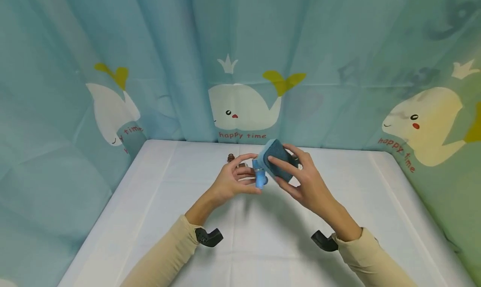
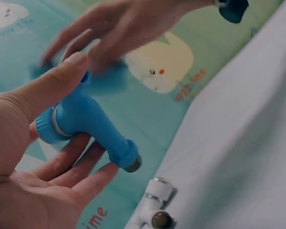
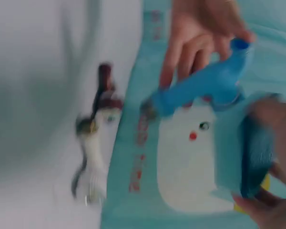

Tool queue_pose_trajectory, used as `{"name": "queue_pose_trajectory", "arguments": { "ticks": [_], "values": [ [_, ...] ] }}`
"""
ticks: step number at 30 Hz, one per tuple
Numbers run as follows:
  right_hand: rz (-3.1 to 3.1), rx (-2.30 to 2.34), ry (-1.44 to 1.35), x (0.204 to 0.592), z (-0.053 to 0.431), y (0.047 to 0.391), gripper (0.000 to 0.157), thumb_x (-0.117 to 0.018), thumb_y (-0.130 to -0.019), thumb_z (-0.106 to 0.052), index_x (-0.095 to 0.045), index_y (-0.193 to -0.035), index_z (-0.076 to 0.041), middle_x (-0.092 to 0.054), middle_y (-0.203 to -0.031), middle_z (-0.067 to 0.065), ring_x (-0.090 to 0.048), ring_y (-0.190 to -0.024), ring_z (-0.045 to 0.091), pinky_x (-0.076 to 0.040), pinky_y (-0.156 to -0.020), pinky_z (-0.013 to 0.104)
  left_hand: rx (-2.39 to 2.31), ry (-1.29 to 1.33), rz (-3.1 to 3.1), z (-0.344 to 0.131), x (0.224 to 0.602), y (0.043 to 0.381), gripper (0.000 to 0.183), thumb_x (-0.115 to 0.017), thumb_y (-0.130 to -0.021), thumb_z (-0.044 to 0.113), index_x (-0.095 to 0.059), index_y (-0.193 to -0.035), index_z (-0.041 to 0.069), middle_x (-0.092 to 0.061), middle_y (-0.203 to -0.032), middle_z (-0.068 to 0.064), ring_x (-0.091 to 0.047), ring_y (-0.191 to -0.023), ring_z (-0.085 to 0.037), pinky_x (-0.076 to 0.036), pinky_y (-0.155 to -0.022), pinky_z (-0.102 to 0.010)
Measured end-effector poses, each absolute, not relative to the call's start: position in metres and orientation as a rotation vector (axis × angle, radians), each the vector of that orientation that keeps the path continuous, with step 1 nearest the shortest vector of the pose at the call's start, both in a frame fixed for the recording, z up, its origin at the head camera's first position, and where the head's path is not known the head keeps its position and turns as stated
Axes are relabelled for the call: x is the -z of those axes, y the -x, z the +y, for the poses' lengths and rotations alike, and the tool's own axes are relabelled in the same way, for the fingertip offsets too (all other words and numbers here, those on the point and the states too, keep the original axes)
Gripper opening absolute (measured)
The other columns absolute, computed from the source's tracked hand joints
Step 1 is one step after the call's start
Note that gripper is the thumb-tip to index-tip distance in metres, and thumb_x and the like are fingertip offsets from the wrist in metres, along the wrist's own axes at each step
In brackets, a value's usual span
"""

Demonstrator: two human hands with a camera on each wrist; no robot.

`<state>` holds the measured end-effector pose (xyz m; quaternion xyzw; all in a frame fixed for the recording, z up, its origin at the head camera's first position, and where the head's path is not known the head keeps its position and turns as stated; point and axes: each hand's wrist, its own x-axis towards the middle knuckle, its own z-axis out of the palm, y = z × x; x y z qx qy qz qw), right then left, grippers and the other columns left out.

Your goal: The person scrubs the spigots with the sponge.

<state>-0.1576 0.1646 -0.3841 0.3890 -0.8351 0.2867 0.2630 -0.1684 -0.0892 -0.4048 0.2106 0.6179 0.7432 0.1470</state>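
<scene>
A blue plastic tap (image 1: pixel 260 178) is held up over the table in my left hand (image 1: pixel 230 182), pinched between the thumb and fingers. In the left wrist view the tap (image 2: pixel 88 117) shows a silvery ring and a dark tip on its slanting pipe. My right hand (image 1: pixel 310 186) grips a blue sponge (image 1: pixel 281 162) by its sides, close to the tap's right. The right wrist view is blurred, with the sponge (image 3: pixel 231 143) near the tap's collar; whether they touch I cannot tell.
On the white table (image 1: pixel 169 220), behind my hands, lie a brown-red tap (image 3: pixel 107 98) and a white tap (image 3: pixel 94 164) with a brass-coloured end. A curtain with whale prints (image 1: pixel 244 107) hangs along the table's back and sides.
</scene>
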Motion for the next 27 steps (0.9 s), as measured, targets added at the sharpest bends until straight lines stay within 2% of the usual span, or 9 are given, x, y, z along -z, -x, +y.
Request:
{"name": "queue_pose_trajectory", "arguments": {
  "ticks": [3, 11, 16, 19, 24, 27],
  "values": [
    [-2.256, -1.017, -1.024, 0.389, 0.16, 0.159, 0.063, -0.083, -0.084, -0.006, -0.062, -0.142, -0.015, -0.046, -0.152, 0.019, -0.059, -0.119, 0.034, -0.058, -0.085, 0.047, -2.161, -0.625, 1.766, -0.09, 0.405, 0.167, 0.09, -0.084, -0.074, -0.016, -0.044, -0.152, 0.009, -0.065, -0.127, -0.024, -0.064, -0.119, -0.029, -0.052, -0.103, -0.045],
    [-2.233, -1.358, -0.85, 0.396, 0.154, 0.155, 0.065, -0.079, -0.087, 0.002, -0.057, -0.146, -0.012, -0.053, -0.148, 0.01, -0.062, -0.116, 0.024, -0.059, -0.092, 0.034, -2.182, -0.69, 1.73, -0.09, 0.401, 0.166, 0.092, -0.085, -0.074, -0.015, -0.046, -0.152, 0.011, -0.061, -0.133, -0.025, -0.06, -0.125, -0.034, -0.052, -0.102, -0.045],
    [-2.237, -1.329, -0.827, 0.396, 0.153, 0.154, 0.064, -0.08, -0.086, 0.001, -0.059, -0.145, -0.014, -0.054, -0.146, 0.008, -0.063, -0.114, 0.023, -0.06, -0.088, 0.036, -2.177, -0.694, 1.753, -0.091, 0.4, 0.165, 0.093, -0.086, -0.073, -0.015, -0.046, -0.153, 0.012, -0.061, -0.133, -0.024, -0.06, -0.125, -0.032, -0.052, -0.102, -0.043],
    [-2.225, -1.307, -0.859, 0.396, 0.152, 0.152, 0.064, -0.081, -0.086, 0.0, -0.06, -0.144, -0.013, -0.054, -0.147, 0.009, -0.062, -0.119, 0.025, -0.06, -0.09, 0.039, -2.18, -0.701, 1.761, -0.092, 0.401, 0.165, 0.093, -0.085, -0.073, -0.015, -0.045, -0.153, 0.011, -0.06, -0.133, -0.024, -0.059, -0.125, -0.032, -0.052, -0.102, -0.043],
    [-2.209, -1.22, -0.853, 0.4, 0.152, 0.151, 0.065, -0.082, -0.084, 0.0, -0.061, -0.144, -0.014, -0.053, -0.146, 0.013, -0.062, -0.122, 0.029, -0.057, -0.093, 0.027, -2.166, -0.712, 1.772, -0.093, 0.401, 0.164, 0.092, -0.086, -0.074, -0.014, -0.046, -0.153, 0.013, -0.061, -0.129, -0.024, -0.061, -0.122, -0.031, -0.052, -0.102, -0.045],
    [-2.189, -1.203, -0.851, 0.402, 0.151, 0.15, 0.065, -0.082, -0.082, 0.0, -0.062, -0.142, -0.013, -0.053, -0.146, 0.014, -0.06, -0.124, 0.031, -0.056, -0.095, 0.027, -2.161, -0.706, 1.778, -0.093, 0.4, 0.164, 0.091, -0.085, -0.075, -0.013, -0.046, -0.153, 0.014, -0.062, -0.128, -0.023, -0.062, -0.122, -0.031, -0.053, -0.101, -0.045]
  ]
}}
